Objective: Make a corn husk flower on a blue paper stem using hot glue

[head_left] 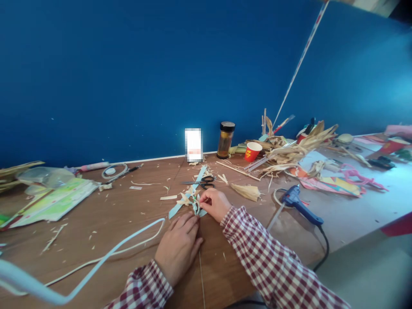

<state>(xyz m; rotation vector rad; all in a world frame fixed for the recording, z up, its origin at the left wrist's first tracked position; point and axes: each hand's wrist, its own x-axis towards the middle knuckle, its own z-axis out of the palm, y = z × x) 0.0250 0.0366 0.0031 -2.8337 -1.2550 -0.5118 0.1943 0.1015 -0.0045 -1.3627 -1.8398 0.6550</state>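
A: Nearest, where are the hands?
B: The left hand (178, 246) lies flat on the brown surface (128, 223), fingers together and holding nothing, tips touching the small husk piece (195, 206) at its 12 o'clock; the right hand (215, 203) is nearer, its fingers pinched narrow on that piece from 3 o'clock.
A: And its long axis?
B: The pale blue strip (188, 193) under it runs from 7 to 1 o'clock.
A: What crowds it?
B: A white cord (135, 236) at 9 o'clock; scissors (202, 182) just beyond at 12; a loose husk (246, 191) and blue glue gun (298, 204) at 3; farther, a dark jar (225, 139) and red cup (252, 151) by the wall.
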